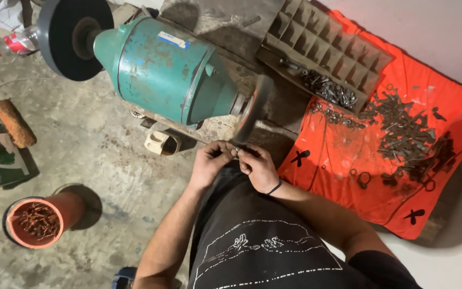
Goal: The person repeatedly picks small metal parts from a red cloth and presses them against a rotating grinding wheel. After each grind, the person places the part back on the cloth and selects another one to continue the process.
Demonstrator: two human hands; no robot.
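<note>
We are holding a small metal part (236, 150) between both hands, just below the spinning wire wheel (252, 108) of the green bench grinder (169, 69). Our left hand (209, 160) is pinching one end of the part with its fingertips closed on it, and our right hand (258, 167) is closing on the other end, so the part is sitting right between the two grips, touching the wheel's lower edge or just short of it; we cannot tell which. To the right of our right hand, an orange cloth (348, 155) is carrying a heap of dark bolts and nuts (407, 134). Well left of our left hand, an orange cup (36, 222) is holding rusty pieces.
</note>
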